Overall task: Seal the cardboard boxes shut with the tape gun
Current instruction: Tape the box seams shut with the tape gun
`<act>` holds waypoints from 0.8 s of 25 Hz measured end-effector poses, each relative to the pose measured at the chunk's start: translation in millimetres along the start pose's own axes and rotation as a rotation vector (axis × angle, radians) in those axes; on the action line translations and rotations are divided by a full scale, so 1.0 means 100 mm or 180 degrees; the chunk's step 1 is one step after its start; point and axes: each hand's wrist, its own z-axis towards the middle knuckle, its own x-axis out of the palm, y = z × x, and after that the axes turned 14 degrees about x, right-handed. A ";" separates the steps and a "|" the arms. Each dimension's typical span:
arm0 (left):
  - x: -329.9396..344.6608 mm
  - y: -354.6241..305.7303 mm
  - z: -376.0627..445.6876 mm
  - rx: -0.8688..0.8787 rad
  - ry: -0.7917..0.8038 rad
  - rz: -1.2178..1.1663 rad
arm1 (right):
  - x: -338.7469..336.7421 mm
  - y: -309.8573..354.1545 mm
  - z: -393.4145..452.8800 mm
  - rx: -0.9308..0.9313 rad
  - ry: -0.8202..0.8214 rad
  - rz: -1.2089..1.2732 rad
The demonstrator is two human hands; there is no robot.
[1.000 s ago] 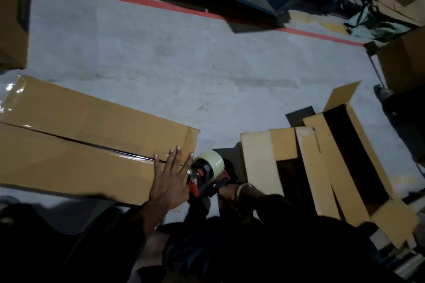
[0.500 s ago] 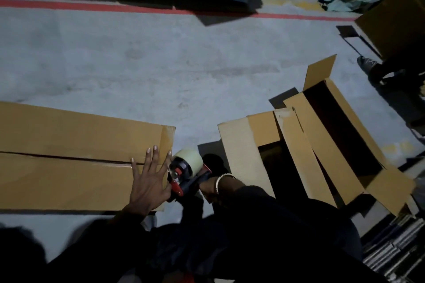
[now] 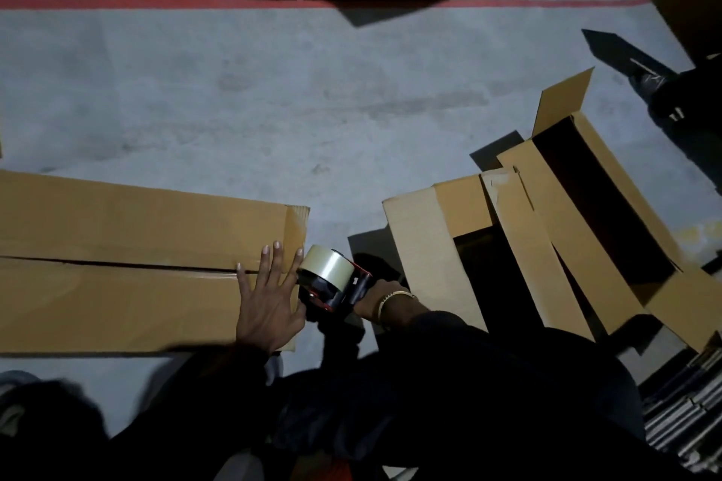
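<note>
Down on the grey floor [image 3: 273, 109], the long closed box [image 3: 117, 266] lies flat, its centre seam facing up. The left hand [image 3: 269, 301] presses on the box's right end, fingers straight and spread across the seam. Just off that end, the right hand [image 3: 371, 303] grips the handle of the tape gun [image 3: 332, 279]. Further right of the box stand open boxes [image 3: 566, 246], flaps splayed.
</note>
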 end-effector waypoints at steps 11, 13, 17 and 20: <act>-0.03 0.06 -0.01 0.0034 0.0146 -0.0129 | -0.18 -0.07 0.05 -0.0150 -0.0068 -0.0447; 0.00 0.09 0.00 0.0050 0.0141 -0.0276 | -0.05 -0.07 0.36 -0.0235 -0.0253 -0.0575; 0.05 0.16 0.05 -0.0064 0.0245 -0.0172 | 0.17 -0.06 0.51 0.0087 0.0061 -0.0683; 0.05 0.09 0.00 -0.0061 0.0098 -0.0067 | 0.09 0.00 0.37 0.0163 -0.0006 -0.0366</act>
